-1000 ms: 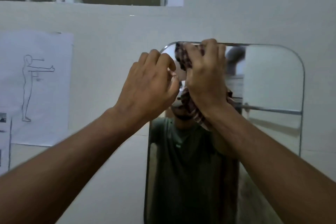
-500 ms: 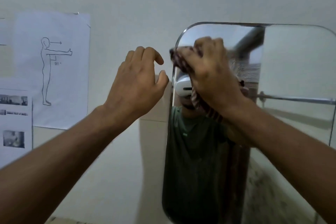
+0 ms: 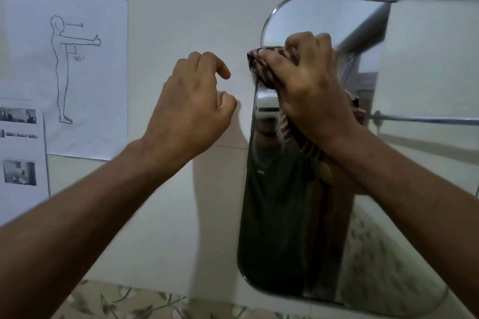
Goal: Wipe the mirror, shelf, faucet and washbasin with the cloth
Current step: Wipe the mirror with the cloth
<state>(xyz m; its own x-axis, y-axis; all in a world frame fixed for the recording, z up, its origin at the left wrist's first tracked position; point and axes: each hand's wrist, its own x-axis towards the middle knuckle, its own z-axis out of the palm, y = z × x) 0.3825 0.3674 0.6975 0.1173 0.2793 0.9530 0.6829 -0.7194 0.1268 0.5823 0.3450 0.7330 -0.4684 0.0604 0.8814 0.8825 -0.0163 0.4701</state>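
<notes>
A rounded-corner mirror (image 3: 414, 189) hangs on the white wall at the right. My right hand (image 3: 308, 83) presses a bunched red-and-white patterned cloth (image 3: 261, 70) against the mirror's upper left edge; a tail of the cloth hangs below my wrist. My left hand (image 3: 193, 103) hovers by the wall just left of the mirror's edge, fingers curled loosely and apart, holding nothing. The mirror reflects a person in a dark green shirt and a metal bar. Shelf, faucet and washbasin are out of view.
Two printed sheets are taped to the wall at the left: one with a standing-figure drawing (image 3: 75, 65), one with small photos (image 3: 19, 153). A band of floral-patterned tile (image 3: 134, 303) runs along the bottom under the white wall.
My right hand has slid the cloth down from the mirror's top edge along its left side. My left hand has moved off the mirror to the wall. The view has dropped lower.
</notes>
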